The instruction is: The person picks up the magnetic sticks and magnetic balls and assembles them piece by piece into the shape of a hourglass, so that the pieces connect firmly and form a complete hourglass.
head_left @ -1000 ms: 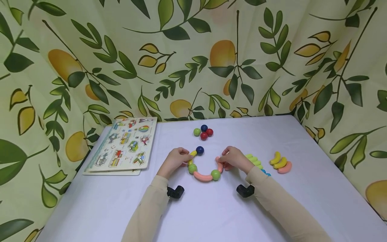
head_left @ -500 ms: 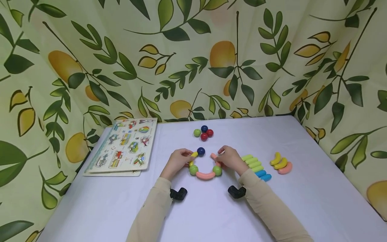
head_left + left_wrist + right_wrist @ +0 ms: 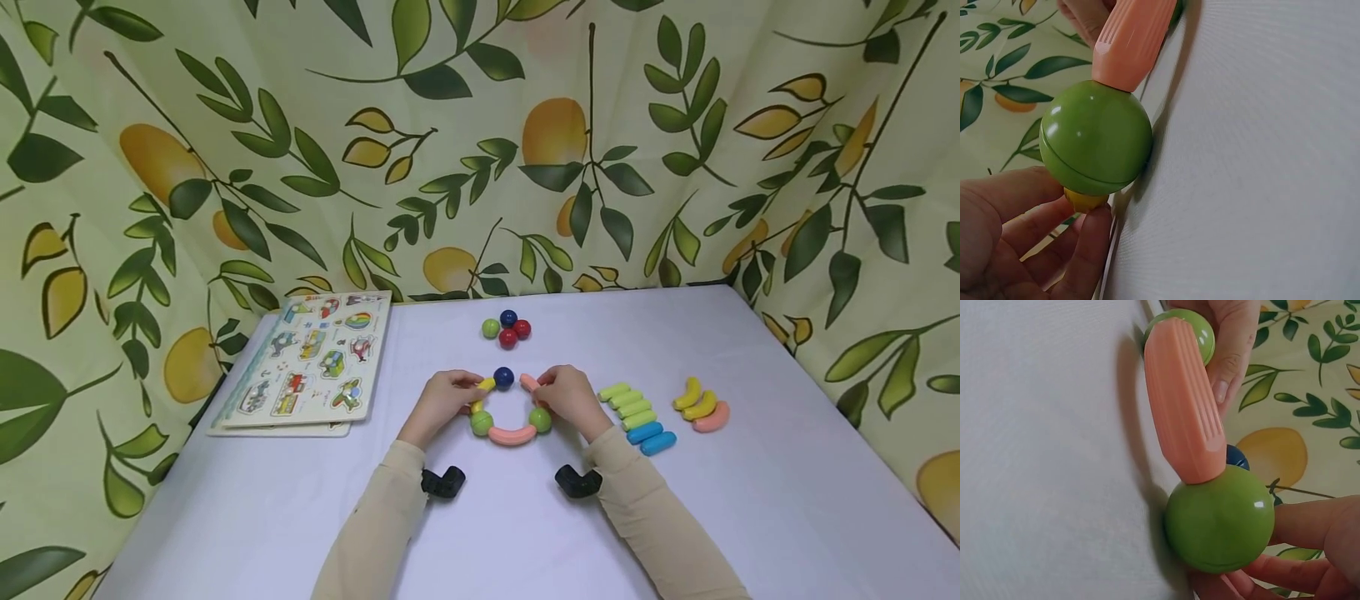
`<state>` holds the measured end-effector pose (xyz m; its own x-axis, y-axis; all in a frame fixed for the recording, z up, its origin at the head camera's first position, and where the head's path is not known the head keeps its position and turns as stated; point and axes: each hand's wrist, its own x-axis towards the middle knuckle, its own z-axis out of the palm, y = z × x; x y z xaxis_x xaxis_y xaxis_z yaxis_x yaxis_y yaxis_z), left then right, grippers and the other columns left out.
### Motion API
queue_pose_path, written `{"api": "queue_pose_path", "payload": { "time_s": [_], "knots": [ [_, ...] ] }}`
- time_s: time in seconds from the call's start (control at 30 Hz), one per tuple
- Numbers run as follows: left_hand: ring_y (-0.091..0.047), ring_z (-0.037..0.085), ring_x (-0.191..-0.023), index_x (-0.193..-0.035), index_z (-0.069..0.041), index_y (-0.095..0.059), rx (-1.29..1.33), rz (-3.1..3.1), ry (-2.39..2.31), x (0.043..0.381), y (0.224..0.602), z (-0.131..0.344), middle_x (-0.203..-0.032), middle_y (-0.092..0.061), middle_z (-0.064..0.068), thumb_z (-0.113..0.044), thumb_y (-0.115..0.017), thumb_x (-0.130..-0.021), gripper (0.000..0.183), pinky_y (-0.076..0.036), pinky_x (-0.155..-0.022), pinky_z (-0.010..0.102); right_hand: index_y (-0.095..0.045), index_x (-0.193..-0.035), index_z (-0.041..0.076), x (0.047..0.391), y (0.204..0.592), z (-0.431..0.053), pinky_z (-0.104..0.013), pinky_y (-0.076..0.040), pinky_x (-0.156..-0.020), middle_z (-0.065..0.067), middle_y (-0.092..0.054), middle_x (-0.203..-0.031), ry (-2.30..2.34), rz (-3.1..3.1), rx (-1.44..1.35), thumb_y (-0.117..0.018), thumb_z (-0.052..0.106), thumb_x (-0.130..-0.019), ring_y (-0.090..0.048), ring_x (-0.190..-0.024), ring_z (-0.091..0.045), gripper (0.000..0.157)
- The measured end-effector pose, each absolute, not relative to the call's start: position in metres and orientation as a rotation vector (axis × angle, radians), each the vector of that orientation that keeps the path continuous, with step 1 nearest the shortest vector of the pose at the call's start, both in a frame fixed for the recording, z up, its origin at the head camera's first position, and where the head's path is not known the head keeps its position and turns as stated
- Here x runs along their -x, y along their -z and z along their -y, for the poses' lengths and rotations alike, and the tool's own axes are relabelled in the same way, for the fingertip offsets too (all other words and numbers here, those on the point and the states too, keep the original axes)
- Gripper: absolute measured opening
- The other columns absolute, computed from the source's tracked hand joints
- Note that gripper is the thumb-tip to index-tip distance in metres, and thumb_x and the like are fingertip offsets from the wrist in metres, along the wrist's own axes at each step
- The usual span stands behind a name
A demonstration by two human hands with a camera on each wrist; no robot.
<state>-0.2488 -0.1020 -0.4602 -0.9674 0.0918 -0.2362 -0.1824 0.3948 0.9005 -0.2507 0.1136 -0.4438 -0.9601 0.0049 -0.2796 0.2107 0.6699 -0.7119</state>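
Observation:
A U-shaped chain of balls and curved sticks lies between my hands in the head view. My left hand (image 3: 444, 402) pinches the yellow curved stick (image 3: 486, 385) on its left side, which runs from the dark blue ball (image 3: 504, 378) to a green ball (image 3: 482, 423). A pink curved stick (image 3: 512, 437) forms the bottom and meets a second green ball (image 3: 540, 419). My right hand (image 3: 572, 400) pinches another pink curved stick (image 3: 528, 382) above that ball; its free end points at the blue ball across a small gap. In the right wrist view, this ball (image 3: 1220, 519) hides the held stick.
Several lime and blue straight sticks (image 3: 636, 407) lie right of my right hand, with yellow and pink curved sticks (image 3: 700, 404) farther right. Green, blue and red balls (image 3: 508, 338) cluster at the back. Stacked picture puzzle boards (image 3: 300, 367) lie at the left.
My right hand has moved left and swung the pink stick's upper end inward, nearer the blue ball. The left hand and chain shifted slightly right. More of the lime and blue sticks shows.

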Motion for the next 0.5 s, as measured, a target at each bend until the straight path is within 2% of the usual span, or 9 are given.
{"api": "queue_pose_path", "payload": {
  "time_s": [0.23,0.5],
  "knots": [
    [-0.063,0.013,-0.083,-0.115,-0.008,-0.072,0.088,-2.399,-1.616,0.2493,0.4622,0.1014,-0.113,-0.070,0.012,-0.016,-0.073,-0.089,0.027,-0.058,-0.069,0.023,-0.070,-0.111,-0.001,0.2509,0.4439,-0.1141,-0.019,-0.050,-0.061,-0.012,-0.069,-0.095,1.211,-2.615,-0.147,-0.068,0.013,-0.089,-0.058,-0.075,-0.015,0.026],
    [-0.063,0.012,-0.081,-0.115,-0.006,-0.072,0.072,-2.406,-1.619,0.2499,0.4612,0.1014,-0.113,-0.071,0.012,-0.015,-0.073,-0.089,0.028,-0.058,-0.069,0.023,-0.072,-0.112,0.000,0.2533,0.4468,-0.1149,-0.019,-0.047,-0.061,-0.012,-0.068,-0.094,1.217,-2.645,-0.064,-0.068,0.013,-0.089,-0.057,-0.075,-0.015,0.027]
  ]
}}
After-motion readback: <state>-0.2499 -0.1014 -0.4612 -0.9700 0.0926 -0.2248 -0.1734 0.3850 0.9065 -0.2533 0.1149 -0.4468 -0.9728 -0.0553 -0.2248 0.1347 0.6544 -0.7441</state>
